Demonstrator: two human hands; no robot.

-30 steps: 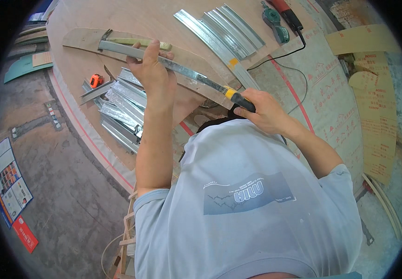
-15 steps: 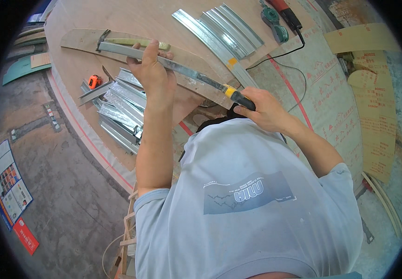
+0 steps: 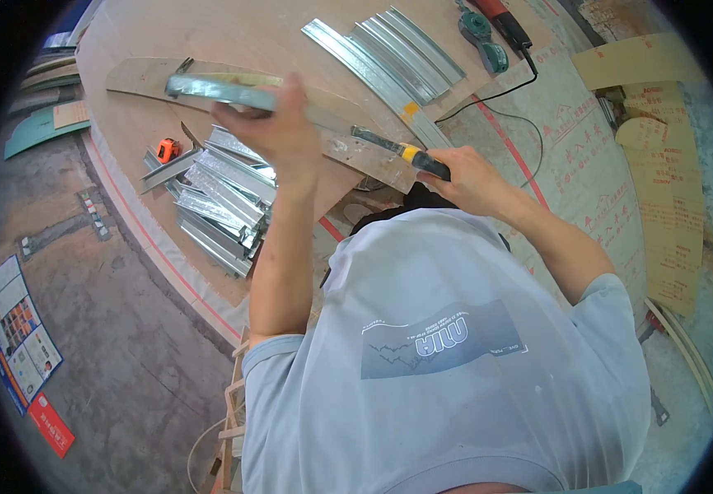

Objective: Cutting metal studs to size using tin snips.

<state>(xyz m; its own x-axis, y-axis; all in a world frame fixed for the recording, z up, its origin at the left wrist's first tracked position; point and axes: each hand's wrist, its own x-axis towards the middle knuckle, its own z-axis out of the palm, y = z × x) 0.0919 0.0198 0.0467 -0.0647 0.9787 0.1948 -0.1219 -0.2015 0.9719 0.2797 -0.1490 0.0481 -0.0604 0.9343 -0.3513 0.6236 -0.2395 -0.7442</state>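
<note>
My left hand (image 3: 278, 128), smeared by motion, is closed around a bent light-metal channel (image 3: 220, 89). Its silvery outer end points left above a curved wooden board (image 3: 138, 78). In my right hand (image 3: 463, 181) is the black handle of a hand tool (image 3: 412, 155) with a yellow band. The tool's dark front part lies in line with the channel; whether they touch I cannot tell, and its kind is unclear. Behind the channel, a hammer (image 3: 185, 65) with a yellow-green handle lies on the board, partly hidden.
Cut metal channels (image 3: 224, 185) lie piled at the left of the worktop (image 3: 208, 29), beside an orange tape measure (image 3: 168, 149). Longer curved channels (image 3: 397, 58) lie at the back. A red corded power tool (image 3: 500, 20) and a green chalk-line reel (image 3: 480, 37) sit back right.
My left hand has moved slightly right and the channel's outer end has swung nearer, now blurred. My right hand has shifted a little with the tool still in its grip.
</note>
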